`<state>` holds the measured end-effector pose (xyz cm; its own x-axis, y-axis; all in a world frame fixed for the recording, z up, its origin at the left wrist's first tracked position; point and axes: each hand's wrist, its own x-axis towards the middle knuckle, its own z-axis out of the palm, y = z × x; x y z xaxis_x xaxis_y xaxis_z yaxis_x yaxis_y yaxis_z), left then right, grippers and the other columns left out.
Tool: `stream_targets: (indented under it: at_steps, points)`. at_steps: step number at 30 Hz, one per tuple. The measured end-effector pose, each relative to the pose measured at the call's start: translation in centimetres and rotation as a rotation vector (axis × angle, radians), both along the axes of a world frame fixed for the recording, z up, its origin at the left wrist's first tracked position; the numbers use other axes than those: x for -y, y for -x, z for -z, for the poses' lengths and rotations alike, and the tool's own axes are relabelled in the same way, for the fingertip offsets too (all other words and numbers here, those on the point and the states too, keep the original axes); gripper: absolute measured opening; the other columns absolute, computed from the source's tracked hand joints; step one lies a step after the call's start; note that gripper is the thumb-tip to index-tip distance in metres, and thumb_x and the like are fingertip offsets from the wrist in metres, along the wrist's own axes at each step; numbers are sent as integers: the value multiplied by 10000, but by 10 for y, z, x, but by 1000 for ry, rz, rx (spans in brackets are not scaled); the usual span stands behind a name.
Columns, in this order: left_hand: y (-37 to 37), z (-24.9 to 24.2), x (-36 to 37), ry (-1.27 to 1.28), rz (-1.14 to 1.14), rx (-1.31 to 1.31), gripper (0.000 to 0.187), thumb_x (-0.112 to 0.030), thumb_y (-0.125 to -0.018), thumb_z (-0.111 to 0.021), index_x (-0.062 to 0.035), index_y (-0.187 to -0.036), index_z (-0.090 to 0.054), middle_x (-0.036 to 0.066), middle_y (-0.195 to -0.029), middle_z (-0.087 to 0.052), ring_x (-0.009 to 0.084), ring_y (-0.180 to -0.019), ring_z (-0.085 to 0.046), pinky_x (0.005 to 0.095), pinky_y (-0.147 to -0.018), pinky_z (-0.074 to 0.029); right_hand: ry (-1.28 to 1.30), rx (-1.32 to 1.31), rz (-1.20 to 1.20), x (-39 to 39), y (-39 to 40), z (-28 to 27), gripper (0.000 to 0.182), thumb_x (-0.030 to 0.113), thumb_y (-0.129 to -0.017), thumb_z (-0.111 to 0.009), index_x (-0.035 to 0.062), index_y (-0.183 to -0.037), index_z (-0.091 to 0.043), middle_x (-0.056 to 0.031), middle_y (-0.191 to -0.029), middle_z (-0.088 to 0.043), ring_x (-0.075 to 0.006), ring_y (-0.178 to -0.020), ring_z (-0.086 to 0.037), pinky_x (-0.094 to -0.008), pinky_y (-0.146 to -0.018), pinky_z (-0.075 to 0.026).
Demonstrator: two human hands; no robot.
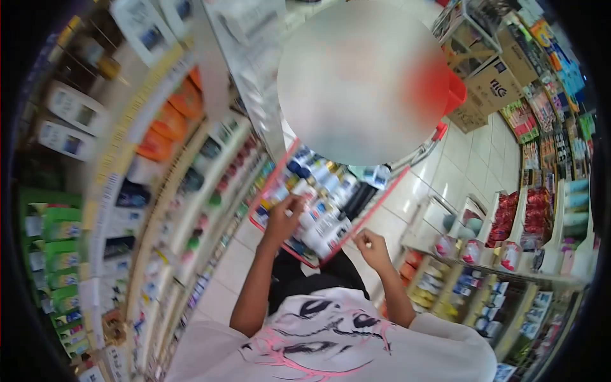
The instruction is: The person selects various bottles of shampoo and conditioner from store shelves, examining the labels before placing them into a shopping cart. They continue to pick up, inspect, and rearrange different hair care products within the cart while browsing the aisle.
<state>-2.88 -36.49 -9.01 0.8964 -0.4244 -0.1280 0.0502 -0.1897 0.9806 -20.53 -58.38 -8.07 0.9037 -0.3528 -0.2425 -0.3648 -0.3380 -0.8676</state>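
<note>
A shopping cart with a red rim (267, 170) stands in front of me, filled with bottles and packs. Over its left side is my left hand (284, 216), fingers curled together beside a small white bottle with red on it (305, 190). Whether those fingers grip anything is hidden. My right hand (373, 248) is closed in a loose fist just outside the cart's right edge, with nothing showing in it. Near the cart's close end lies a large white bottle (326, 234). Dark long packs (359, 200) line the right side of the load.
Shelves of goods (210, 178) run close along my left, with price cards hanging from them. On the right are shelves with red packs (505, 218) and other products. A cardboard box (493, 86) stands beyond the cart on the tiled floor (452, 162). A blurred circle covers the far end.
</note>
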Motion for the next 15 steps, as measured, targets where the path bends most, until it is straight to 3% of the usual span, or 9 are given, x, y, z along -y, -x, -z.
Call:
stream_targets:
  at_steps: [2, 3, 5, 8, 9, 11, 13, 14, 15]
  points:
    - [16, 6, 14, 10, -86, -68, 259, -178, -959, -588, -16, -766, -531, -36, -671, -453, 44, -654, -427, 239, -604, -369, -20, 12, 76, 27, 7, 19, 414, 273, -931, -661, -10, -682, -491, -39, -559, -398, -78, -564, -361, -271, -511, -344]
    - [28, 23, 16, -29, -84, -127, 313, -161, -954, -591, -23, -712, -448, -33, -645, -370, 51, -637, -355, 250, -573, -323, -41, -25, 64, 38, 12, 28, 414, 273, -931, -661, -10, -682, -491, -39, -559, -398, -78, -564, -361, -271, -511, -344]
    - [53, 42, 10, -173, -36, -132, 315, -151, -951, -593, -18, -709, -442, -27, -638, -365, 49, -637, -345, 258, -565, -318, 20, -262, 6, 64, 11, 40, 433, 249, -924, -669, 0, -647, -448, -26, -563, -357, -80, -561, -331, -279, -490, -319]
    - [79, 41, 2, -298, 6, -108, 355, -136, -943, -603, -1, -677, -410, -15, -611, -319, 50, -631, -314, 275, -540, -297, 34, -152, -30, 91, -11, 43, 431, 251, -926, -664, 6, -648, -445, -28, -545, -374, -105, -538, -332, -303, -482, -313]
    - [88, 48, -7, -325, -4, -124, 375, -143, -933, -616, -3, -666, -394, -2, -591, -297, 61, -607, -296, 289, -518, -285, 75, -178, -87, 104, -20, 51, 317, 228, -910, -672, 4, -742, -524, -63, -587, -477, -145, -541, -441, -308, -513, -386]
    - [93, 54, -21, -390, -71, -163, 382, -141, -931, -618, -1, -649, -401, -7, -589, -283, 63, -599, -296, 291, -514, -280, 69, 37, -69, 119, -48, 64, 232, 212, -884, -692, 4, -920, -595, -117, -730, -595, -211, -627, -576, -319, -591, -473]
    - [100, 55, -38, -419, -198, -129, 340, -130, -937, -613, -2, -661, -460, -31, -615, -306, 50, -616, -311, 279, -528, -281, 114, 28, -145, 139, -80, 80, 327, 201, -858, -713, 18, -1104, -601, -157, -939, -638, -251, -804, -654, -323, -702, -525]
    - [105, 62, -50, -426, -285, -115, 324, -133, -937, -618, 2, -675, -481, -27, -620, -312, 56, -614, -317, 277, -529, -282, 117, -6, -232, 150, -99, 89, 330, 211, -866, -708, 30, -1119, -598, -171, -1066, -632, -278, -906, -642, -359, -733, -529]
    - [124, 58, -53, -446, -320, -137, 324, -133, -937, -618, 2, -675, -481, -27, -620, -312, 56, -614, -317, 277, -529, -282, 96, -18, -271, 147, -96, 92, 330, 211, -866, -708, 30, -1119, -598, -171, -1066, -632, -278, -906, -642, -359, -733, -529]
